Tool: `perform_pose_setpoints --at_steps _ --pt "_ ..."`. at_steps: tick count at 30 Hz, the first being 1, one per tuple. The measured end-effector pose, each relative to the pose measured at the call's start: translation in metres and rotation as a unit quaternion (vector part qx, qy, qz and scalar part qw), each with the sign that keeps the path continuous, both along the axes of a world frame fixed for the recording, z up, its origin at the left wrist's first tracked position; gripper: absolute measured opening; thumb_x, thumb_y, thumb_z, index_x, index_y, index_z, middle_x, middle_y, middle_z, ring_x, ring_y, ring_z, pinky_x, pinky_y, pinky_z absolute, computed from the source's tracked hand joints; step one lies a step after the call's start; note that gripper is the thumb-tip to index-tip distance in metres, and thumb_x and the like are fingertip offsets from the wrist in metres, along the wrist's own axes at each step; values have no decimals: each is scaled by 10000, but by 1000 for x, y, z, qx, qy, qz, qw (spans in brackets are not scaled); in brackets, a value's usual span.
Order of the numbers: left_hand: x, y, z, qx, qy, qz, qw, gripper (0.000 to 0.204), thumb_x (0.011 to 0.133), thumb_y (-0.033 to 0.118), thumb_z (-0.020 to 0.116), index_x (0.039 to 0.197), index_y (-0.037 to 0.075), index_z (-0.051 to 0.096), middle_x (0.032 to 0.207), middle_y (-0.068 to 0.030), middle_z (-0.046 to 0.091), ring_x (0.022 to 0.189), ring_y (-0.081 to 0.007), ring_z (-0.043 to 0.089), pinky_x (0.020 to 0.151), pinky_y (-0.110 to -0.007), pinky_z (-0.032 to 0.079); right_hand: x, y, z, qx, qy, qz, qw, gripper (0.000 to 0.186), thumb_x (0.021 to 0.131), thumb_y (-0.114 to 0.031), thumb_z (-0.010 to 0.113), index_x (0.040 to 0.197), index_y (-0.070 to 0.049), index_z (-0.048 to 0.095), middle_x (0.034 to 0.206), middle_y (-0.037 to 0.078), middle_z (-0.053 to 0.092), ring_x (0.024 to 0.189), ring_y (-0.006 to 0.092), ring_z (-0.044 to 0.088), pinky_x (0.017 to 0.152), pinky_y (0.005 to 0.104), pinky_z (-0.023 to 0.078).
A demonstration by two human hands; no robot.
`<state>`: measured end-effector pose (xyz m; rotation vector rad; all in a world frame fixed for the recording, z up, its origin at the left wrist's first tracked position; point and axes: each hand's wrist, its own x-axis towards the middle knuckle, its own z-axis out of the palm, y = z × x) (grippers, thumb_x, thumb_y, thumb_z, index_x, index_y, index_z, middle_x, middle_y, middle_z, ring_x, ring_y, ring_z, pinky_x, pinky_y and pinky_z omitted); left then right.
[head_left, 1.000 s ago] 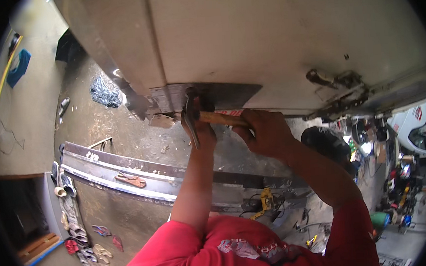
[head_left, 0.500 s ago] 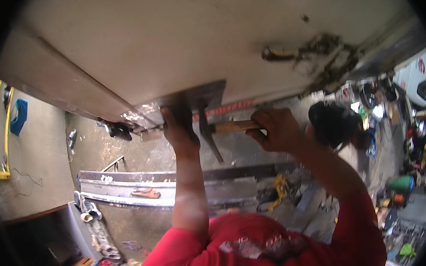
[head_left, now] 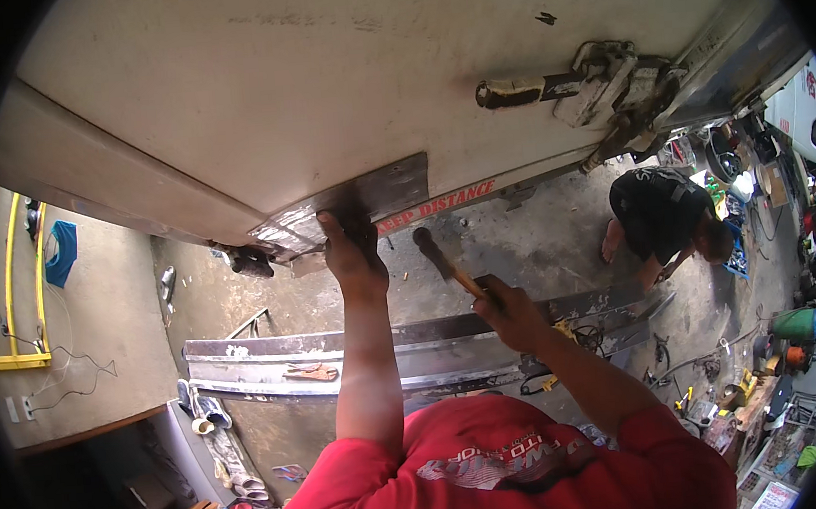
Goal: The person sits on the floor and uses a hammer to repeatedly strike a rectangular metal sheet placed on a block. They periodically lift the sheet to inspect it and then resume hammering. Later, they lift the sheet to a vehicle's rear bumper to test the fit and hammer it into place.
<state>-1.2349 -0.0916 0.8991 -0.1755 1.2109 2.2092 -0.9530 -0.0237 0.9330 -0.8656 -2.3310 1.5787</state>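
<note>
A bare grey metal sheet (head_left: 389, 185) lies against the lower edge of a large off-white vehicle panel (head_left: 321, 90). My left hand (head_left: 356, 256) is up at that sheet, thumb on its near edge and fingers in dark shade against it. My right hand (head_left: 512, 315) is closed around the wooden handle of a hammer (head_left: 462, 277). The hammer's dark head points up and left, apart from the sheet and just below the red lettering on the panel's edge.
A worn latch handle (head_left: 510, 92) juts from the panel at right. Below my arms a long metal beam (head_left: 246, 368) lies on the floor, an orange-brown piece (head_left: 312, 372) on it. A person in black (head_left: 660, 204) bends down at right, near cluttered tools. A yellow frame (head_left: 18, 360) stands left.
My right hand has drawn the hammer down and back from the panel's edge, its head now tilted up-left. My left hand stays at the sheet. The view has shifted slightly.
</note>
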Motion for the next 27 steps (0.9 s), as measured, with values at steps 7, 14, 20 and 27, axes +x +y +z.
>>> perform_pose_setpoints --at_steps 7,14,20,27 --pt "-12 -16 -16 -89 1 -4 996 758 1033 736 538 1495 135 566 1341 -37 682 1056 -143 612 811 -320 442 -67 -38 38 -310 60 -74 946 421 1133 -268 540 1492 -49 555 748 8 582 553 105 535 509 284 423" --pt "-4 -23 11 -98 49 -42 993 647 1046 700 545 1365 147 654 1088 19 669 883 -83 525 717 -279 381 -112 -56 57 -505 68 -127 851 427 1133 -286 541 1500 -68 554 752 15 557 430 80 441 374 266 353" --pt "-12 -31 13 -129 10 -77 989 651 1007 664 652 1390 138 622 1137 18 648 987 -139 599 765 -331 451 -106 -53 50 -583 108 -121 796 456 1110 -362 539 1482 -100 530 744 38 538 484 118 441 434 283 373" --pt "-9 -40 23 -52 4 -92 994 834 1014 678 628 1586 96 461 1452 -94 589 1397 -282 524 1176 -533 375 -109 -54 57 -635 112 -125 754 445 1092 -397 554 1453 -136 533 768 38 541 512 118 445 447 286 377"
